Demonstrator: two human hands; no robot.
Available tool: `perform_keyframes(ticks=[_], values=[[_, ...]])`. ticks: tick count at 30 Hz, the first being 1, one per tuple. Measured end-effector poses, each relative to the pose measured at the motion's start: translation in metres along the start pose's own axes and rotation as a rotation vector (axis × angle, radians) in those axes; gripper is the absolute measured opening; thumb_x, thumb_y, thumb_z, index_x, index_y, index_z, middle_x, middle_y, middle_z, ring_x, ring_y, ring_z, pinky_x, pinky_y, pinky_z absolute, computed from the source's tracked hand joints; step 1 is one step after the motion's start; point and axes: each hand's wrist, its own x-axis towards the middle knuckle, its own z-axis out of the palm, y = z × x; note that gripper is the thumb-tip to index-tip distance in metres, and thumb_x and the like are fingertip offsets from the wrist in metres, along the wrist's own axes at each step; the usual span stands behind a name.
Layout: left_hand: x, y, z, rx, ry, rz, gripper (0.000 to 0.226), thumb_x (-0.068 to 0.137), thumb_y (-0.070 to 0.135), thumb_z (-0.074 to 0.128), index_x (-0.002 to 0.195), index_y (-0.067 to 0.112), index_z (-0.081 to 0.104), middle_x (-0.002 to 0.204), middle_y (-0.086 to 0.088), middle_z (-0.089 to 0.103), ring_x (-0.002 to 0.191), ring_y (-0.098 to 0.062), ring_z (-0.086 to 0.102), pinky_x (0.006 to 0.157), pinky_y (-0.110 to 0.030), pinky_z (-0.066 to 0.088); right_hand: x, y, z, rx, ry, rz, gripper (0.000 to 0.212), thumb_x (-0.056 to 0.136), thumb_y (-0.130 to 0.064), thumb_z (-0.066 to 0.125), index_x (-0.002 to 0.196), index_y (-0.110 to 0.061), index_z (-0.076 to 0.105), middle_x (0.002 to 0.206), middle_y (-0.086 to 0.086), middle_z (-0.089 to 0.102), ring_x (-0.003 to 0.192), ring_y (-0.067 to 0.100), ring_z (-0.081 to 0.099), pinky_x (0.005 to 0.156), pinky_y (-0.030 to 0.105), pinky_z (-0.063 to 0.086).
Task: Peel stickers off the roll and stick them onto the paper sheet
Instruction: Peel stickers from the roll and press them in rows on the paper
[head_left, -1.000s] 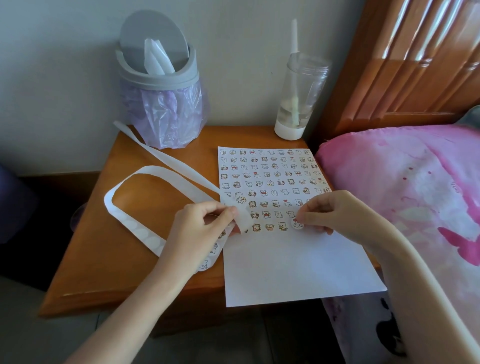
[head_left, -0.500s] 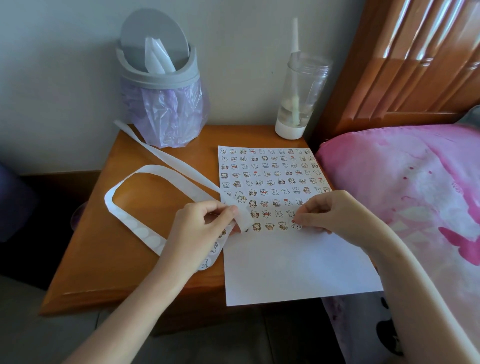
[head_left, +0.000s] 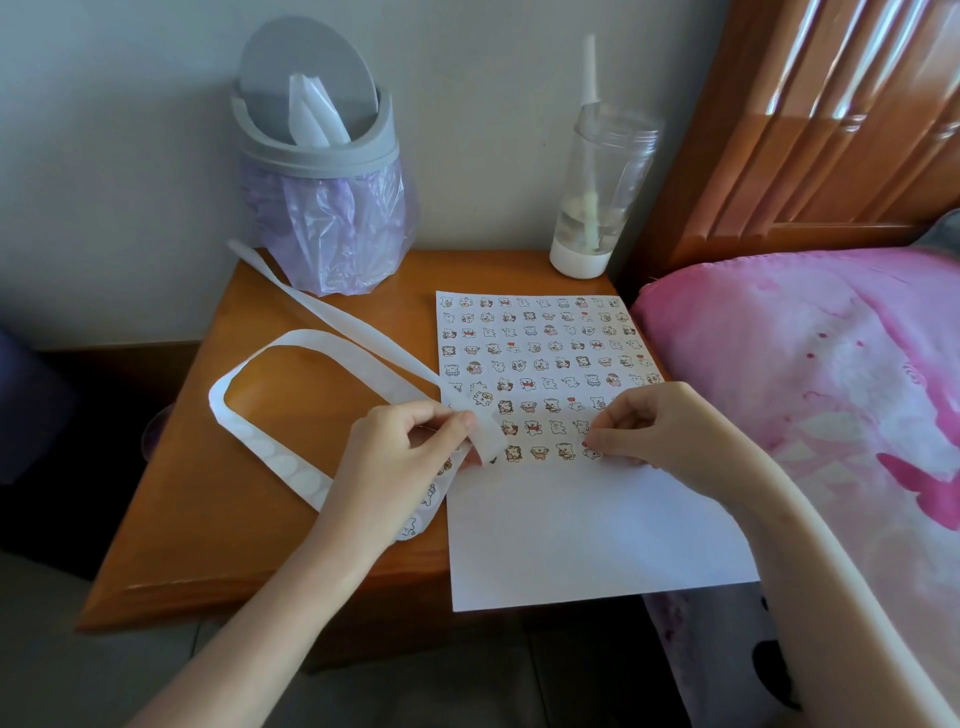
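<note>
A white paper sheet (head_left: 582, 525) lies on the wooden bedside table (head_left: 218, 499), its upper half covered with rows of small cartoon stickers. A long white backing strip (head_left: 270, 457) from the roll loops across the table to the left. My left hand (head_left: 395, 467) pinches the strip at the sheet's left edge, where the strip folds over. My right hand (head_left: 660, 431) has its curled fingertips down on a sticker (head_left: 591, 453) at the right end of the lowest row.
A grey swing-lid bin (head_left: 317, 156) with a purple bag stands at the back left. A clear bottle (head_left: 597, 192) with a straw stands at the back right. A bed with a pink cover (head_left: 810, 374) and a wooden headboard (head_left: 831, 124) borders the table's right side.
My right hand shifted slightly left and down onto the sticker at the end of the lowest row. My left hand kept its pinch on the strip.
</note>
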Motion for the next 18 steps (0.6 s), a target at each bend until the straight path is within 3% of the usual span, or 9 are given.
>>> perform_keyframes(ticks=[6,11,14,16,18], values=[[0.0,-0.001,0.0,0.013,-0.001,0.002,0.022,0.087,0.032,0.061,0.102,0.019,0.071,0.084,0.019,0.065,0.081,0.015,0.059,0.059,0.001,0.043,0.001,0.004,0.0,-0.027,0.005,-0.034,0.007,0.075,-0.02,0.078,0.076,-0.016,0.072,0.066,0.001,0.063,0.057,0.008,0.047,0.056,0.023,0.038],[-0.001,0.0,0.001,0.04,0.004,0.002,0.024,0.087,0.03,0.061,0.104,0.016,0.071,0.089,0.014,0.066,0.077,0.004,0.062,0.059,0.001,0.043,0.004,0.009,-0.003,-0.048,0.034,-0.037,0.033,0.069,-0.025,0.083,0.089,-0.018,0.058,0.056,-0.006,0.043,0.051,0.01,0.035,0.051,0.024,0.031],[-0.001,0.0,0.001,0.041,-0.002,0.0,0.024,0.087,0.03,0.061,0.104,0.016,0.07,0.09,0.013,0.065,0.077,0.004,0.062,0.058,0.0,0.043,0.005,0.012,-0.006,-0.098,-0.011,-0.056,0.027,0.075,-0.026,0.078,0.091,-0.02,0.057,0.063,-0.003,0.047,0.054,0.01,0.038,0.054,0.024,0.034],[-0.001,0.0,0.001,0.042,-0.005,0.005,0.023,0.087,0.03,0.061,0.103,0.017,0.071,0.089,0.014,0.066,0.079,0.008,0.061,0.057,0.0,0.043,0.004,0.011,-0.008,-0.094,-0.029,-0.046,0.029,0.074,-0.034,0.077,0.091,-0.021,0.058,0.068,-0.002,0.05,0.056,0.009,0.04,0.055,0.025,0.035],[0.0,-0.001,0.001,0.043,-0.004,0.011,0.022,0.087,0.03,0.061,0.101,0.017,0.071,0.088,0.013,0.067,0.08,0.018,0.057,0.057,-0.001,0.043,0.004,0.01,-0.006,-0.104,-0.026,-0.021,0.047,0.059,-0.051,0.079,0.089,-0.022,0.057,0.069,-0.005,0.048,0.058,0.009,0.039,0.055,0.024,0.034]])
